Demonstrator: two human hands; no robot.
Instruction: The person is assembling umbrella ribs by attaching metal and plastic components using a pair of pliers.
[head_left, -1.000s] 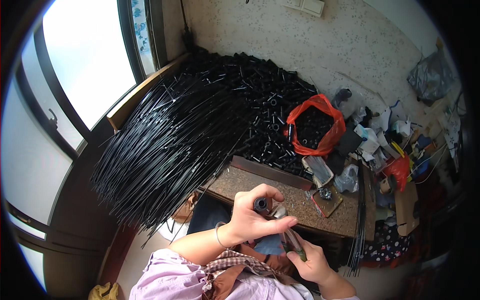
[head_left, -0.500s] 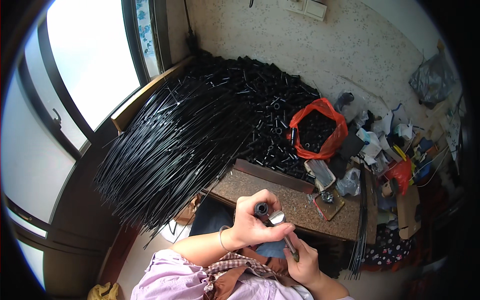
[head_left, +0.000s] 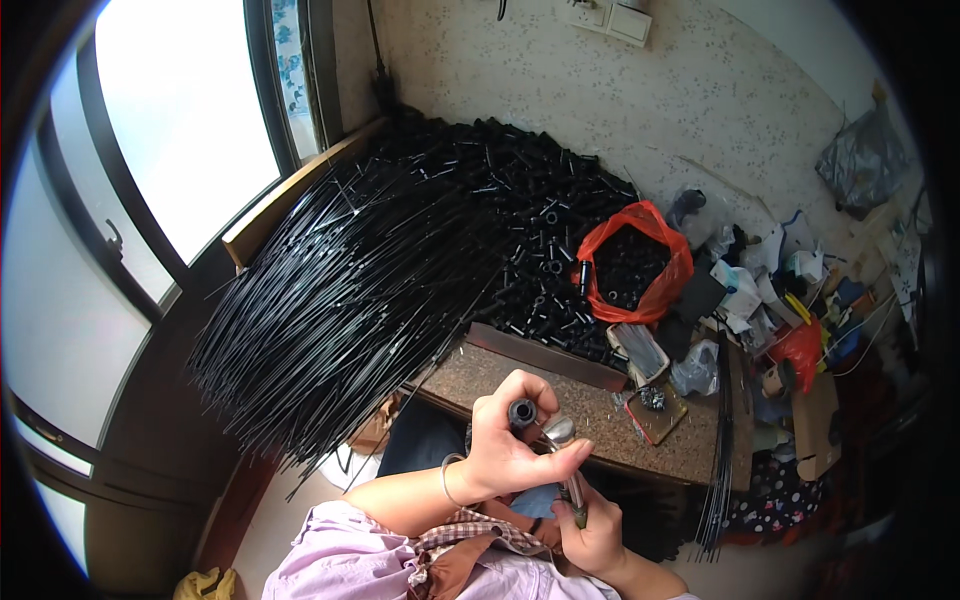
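Above the stone slab point(head_left: 600, 425), two hands grip one black tube point(head_left: 521, 412).

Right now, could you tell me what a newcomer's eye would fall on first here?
First, the big sheaf of thin black rods fanning out at left below the window, with a heap of short black tubes behind it. Next, the orange bag of tubes at right. Near the bottom, the left hand grips a black tube.

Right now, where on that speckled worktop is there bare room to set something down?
The speckled worktop is bare between the left hand, the dark wooden strip and the small square tray. Behind the strip it is crowded: black tubes, the rod bundle, the red bag.
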